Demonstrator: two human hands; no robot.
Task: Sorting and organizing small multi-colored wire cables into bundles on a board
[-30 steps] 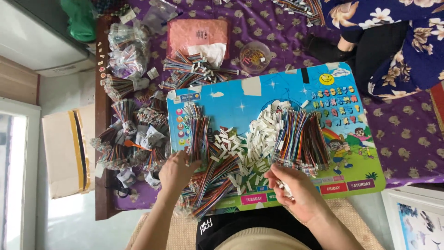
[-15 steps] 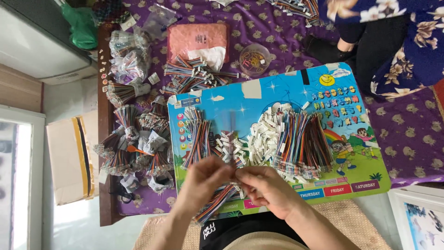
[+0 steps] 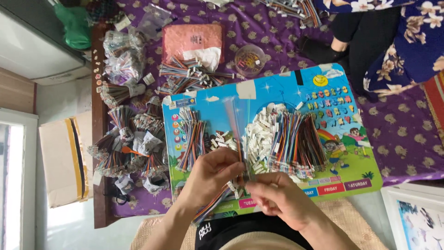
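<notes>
My left hand [image 3: 210, 175] and my right hand [image 3: 277, 196] meet over the near edge of a bright blue picture board [image 3: 351, 153]. Between their fingertips they pinch a thin multicoloured ribbon cable [image 3: 235, 122] that stands up, blurred, toward the camera. A second bundle of coloured cable [image 3: 210, 208] hangs below my left hand. On the board lie a large heap of coloured cables with white connectors [image 3: 286, 136] to the right and a smaller bundle [image 3: 192, 136] to the left.
Bagged and loose cable bundles [image 3: 129, 139] cover the purple cloth [image 3: 402, 139] on the left. A pink packet [image 3: 192, 39] and a small round tub [image 3: 249, 60] lie further back. Another person in flowered clothes [image 3: 397, 41] sits at the upper right. A cardboard box [image 3: 62, 157] is at the left.
My hands were apart on the cable piles, then came together at the board's near edge. Now they hold one ribbon cable raised between them.
</notes>
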